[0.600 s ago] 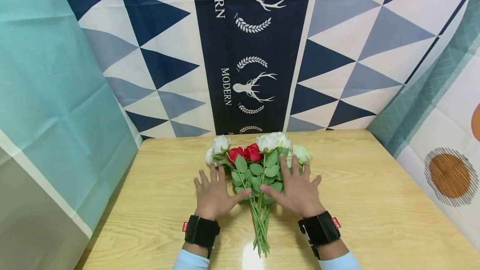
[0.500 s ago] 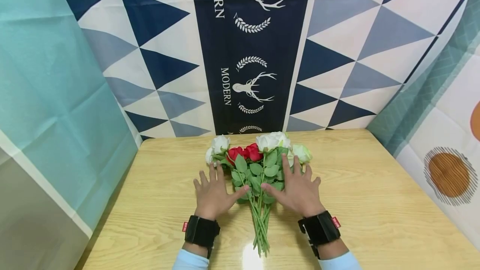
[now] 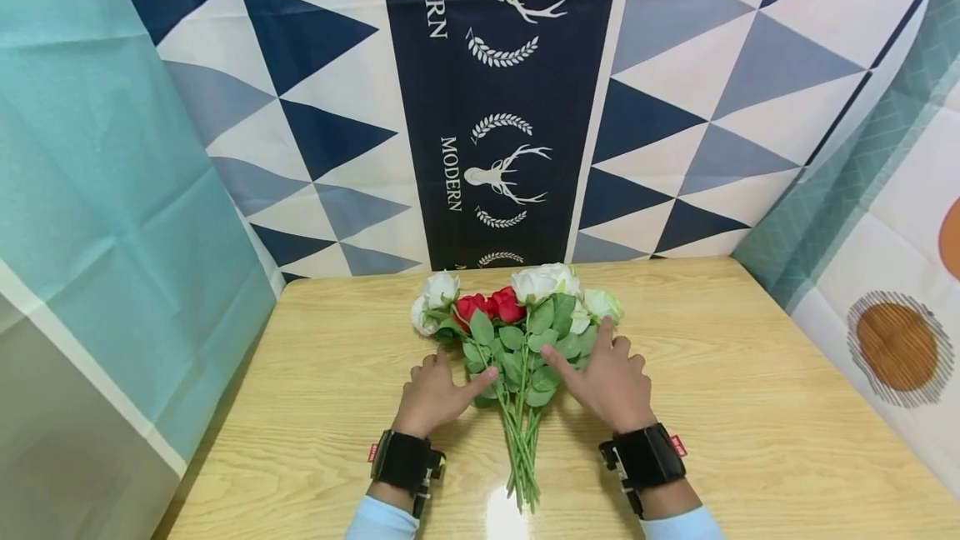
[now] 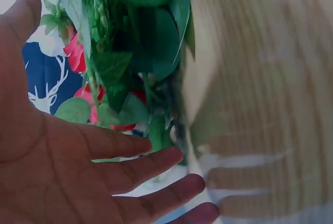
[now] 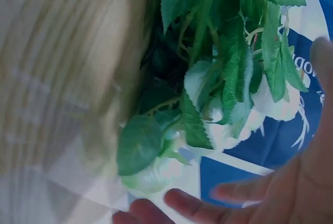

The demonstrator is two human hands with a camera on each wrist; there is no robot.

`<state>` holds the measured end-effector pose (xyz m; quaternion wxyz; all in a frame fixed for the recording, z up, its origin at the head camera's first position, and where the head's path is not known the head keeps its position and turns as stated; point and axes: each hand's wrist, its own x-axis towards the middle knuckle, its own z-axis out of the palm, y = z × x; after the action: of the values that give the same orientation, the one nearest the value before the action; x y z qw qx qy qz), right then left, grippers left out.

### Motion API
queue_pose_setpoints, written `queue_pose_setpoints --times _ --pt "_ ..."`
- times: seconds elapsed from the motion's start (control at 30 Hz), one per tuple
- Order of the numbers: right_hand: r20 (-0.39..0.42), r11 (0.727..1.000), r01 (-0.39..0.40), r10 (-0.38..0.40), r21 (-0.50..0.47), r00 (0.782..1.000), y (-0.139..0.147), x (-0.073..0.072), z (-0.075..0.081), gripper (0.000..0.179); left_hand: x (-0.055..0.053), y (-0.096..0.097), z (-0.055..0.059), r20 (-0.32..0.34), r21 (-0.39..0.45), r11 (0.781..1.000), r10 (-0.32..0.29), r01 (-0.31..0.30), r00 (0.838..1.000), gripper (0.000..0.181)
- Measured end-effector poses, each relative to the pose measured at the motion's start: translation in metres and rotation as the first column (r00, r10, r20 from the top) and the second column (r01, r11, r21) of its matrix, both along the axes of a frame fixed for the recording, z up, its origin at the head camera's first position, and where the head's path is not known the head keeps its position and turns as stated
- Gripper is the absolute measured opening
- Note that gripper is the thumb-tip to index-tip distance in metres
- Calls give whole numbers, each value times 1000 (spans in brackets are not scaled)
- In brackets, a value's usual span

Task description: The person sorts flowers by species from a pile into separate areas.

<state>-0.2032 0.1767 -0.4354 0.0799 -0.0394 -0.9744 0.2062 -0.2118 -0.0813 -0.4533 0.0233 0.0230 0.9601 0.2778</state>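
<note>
A bunch of artificial-looking roses lies flat, its bare green stems (image 3: 522, 448) pointing towards me. Red roses (image 3: 471, 308) sit in the middle of the far end, with white roses (image 3: 543, 283) on both sides. My left hand (image 3: 433, 397) is at the left of the green leaves (image 3: 513, 357), thumb reaching over them. On the other side my right hand (image 3: 613, 386) has its thumb over the leaves and its index finger near a pale greenish-white rose (image 3: 602, 304). Both wrist views show loosely extended fingers and no grip; contact with the leaves is unclear.
The bunch lies on a light wooden table (image 3: 337, 382). A patterned cloth (image 3: 502, 107) hangs behind the far edge, a turquoise cloth (image 3: 127, 215) at the left and a white cloth with brown circles (image 3: 885, 340) at the right.
Both hands have turned from palms down towards their sides, and their fingers are less spread. The right fingers have moved right, off the leaves; the left fingertips have drawn back. The roses stay in place.
</note>
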Motion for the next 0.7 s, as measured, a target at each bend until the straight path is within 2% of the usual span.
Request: queue_pose_setpoints --times 0.13,0.2,0.27,0.37,0.5,0.6,0.7 --pt "108 994 27 -16 -102 994 4 2 -1 126 -2 -1 -4 43 50 999 -23 21 999 116" --pt "189 989 23 5 -146 982 4 3 -2 121 -2 -2 -5 56 102 994 -55 49 997 111" --pt "258 981 12 39 -192 965 4 4 -4 114 -3 -2 -6 70 169 981 -105 92 992 105" --pt "323 972 -12 90 -236 942 0 4 -7 107 -5 -2 -7 87 279 947 -192 161 978 89" --pt "327 967 -55 137 -248 935 -7 4 -11 111 -6 1 -7 151 391 904 -248 173 957 58" --pt "323 961 -67 155 -268 934 -12 3 -11 109 -5 4 -5 193 448 883 -250 141 949 53" --pt "318 947 -56 161 -315 934 -17 3 -9 94 -5 7 -4 209 484 868 -240 113 948 51"
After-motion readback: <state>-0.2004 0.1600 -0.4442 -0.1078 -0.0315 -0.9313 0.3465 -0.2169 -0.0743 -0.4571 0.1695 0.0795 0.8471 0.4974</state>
